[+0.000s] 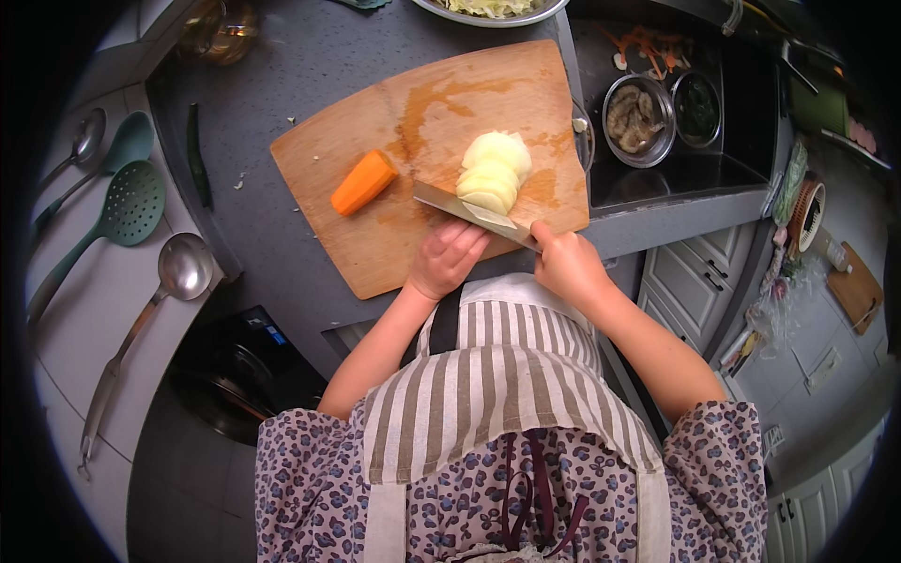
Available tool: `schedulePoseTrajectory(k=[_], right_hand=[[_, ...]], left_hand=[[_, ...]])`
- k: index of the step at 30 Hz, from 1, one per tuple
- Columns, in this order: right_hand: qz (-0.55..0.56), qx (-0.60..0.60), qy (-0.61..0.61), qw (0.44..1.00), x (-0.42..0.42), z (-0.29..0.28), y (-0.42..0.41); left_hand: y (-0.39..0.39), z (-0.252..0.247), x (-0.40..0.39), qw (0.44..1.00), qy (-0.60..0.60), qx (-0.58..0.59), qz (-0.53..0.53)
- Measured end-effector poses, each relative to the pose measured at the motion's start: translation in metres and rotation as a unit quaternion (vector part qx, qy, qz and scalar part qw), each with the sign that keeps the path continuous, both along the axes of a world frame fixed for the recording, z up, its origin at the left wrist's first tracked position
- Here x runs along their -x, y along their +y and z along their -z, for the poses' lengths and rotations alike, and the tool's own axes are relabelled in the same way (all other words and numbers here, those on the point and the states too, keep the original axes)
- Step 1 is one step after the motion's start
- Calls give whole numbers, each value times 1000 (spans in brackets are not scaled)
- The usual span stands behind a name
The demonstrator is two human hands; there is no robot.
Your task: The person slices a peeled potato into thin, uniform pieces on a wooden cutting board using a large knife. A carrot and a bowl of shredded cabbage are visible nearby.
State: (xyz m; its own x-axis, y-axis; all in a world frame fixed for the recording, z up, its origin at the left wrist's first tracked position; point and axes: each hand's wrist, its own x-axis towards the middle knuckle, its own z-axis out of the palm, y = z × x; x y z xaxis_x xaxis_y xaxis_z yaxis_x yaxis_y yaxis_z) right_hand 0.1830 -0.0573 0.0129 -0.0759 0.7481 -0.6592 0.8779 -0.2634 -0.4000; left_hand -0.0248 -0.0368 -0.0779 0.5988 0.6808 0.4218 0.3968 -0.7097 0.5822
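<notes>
My right hand grips the handle of a kitchen knife, its wide blade slanting up to the left over a wooden cutting board. A pale slice clings to the blade. Just beyond the blade lies a stack of peeled, sliced potato, its pieces overlapping. My left hand is on the near side of the blade with fingers bunched together close to the metal; whether anything is under them is hidden. To the left on the board rests a peeled carrot piece.
At the right, the dark sink holds a bowl of shrimp, a bowl of dark greens and orange peelings. A metal bowl of shredded cabbage stands beyond the board. A green chili lies left; ladles hang nearby.
</notes>
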Motion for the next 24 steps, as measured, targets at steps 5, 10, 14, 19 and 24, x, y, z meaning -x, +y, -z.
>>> schedulePoseTrajectory(k=[5, 10, 14, 19, 24], right_hand=[[-10, 26, 8, 1000, -10, 12, 8], [20, 27, 50, 998, -16, 4, 13], [38, -3, 54, 998, -14, -19, -5], [5, -29, 19, 999, -24, -37, -28], [-3, -38, 17, 999, -30, -42, -31]], left_hand=[[1, 0, -1, 1000, -15, 0, 3], [1, -1, -3, 1000, 2, -16, -8], [-1, 1, -2, 999, 15, -30, -14], [-3, 2, 1, 1000, 16, -15, -12], [-4, 3, 2, 1000, 16, -9, -12]])
